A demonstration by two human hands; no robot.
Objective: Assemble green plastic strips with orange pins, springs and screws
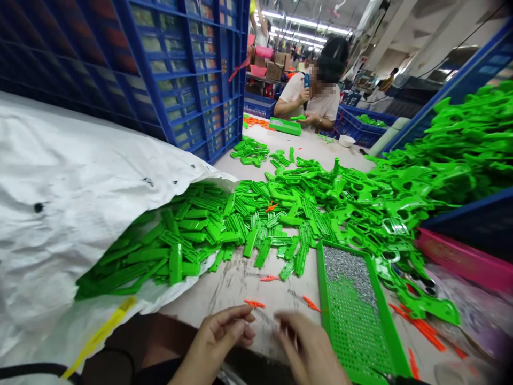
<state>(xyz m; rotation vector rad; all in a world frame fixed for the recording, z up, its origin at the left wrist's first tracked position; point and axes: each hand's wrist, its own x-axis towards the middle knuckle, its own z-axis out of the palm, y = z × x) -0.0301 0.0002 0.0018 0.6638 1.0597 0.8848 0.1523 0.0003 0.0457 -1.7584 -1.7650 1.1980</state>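
Note:
My left hand [220,339] is at the table's near edge, its fingers curled in and the thumb close to the fingertips. Whatever it may hold is hidden. Just past its index fingertip is a small orange plastic piece [255,303] with a thin metal spring [263,316] trailing towards my right hand. Motion smears the fingers of my right hand [306,342], which is beside the green tray [325,299]. Farther up the table lie two more orange pieces with springs, one orange piece [269,278] to the left and another orange piece [311,303] to the right.
Green plastic parts [256,214] spill from a white sack [100,155]. Toy-gun-shaped green halves [372,192] heap up at right. Small metal pieces [348,267] fill the tray's far end. A blue crate [192,69] stands at left; a person [320,88] sits opposite.

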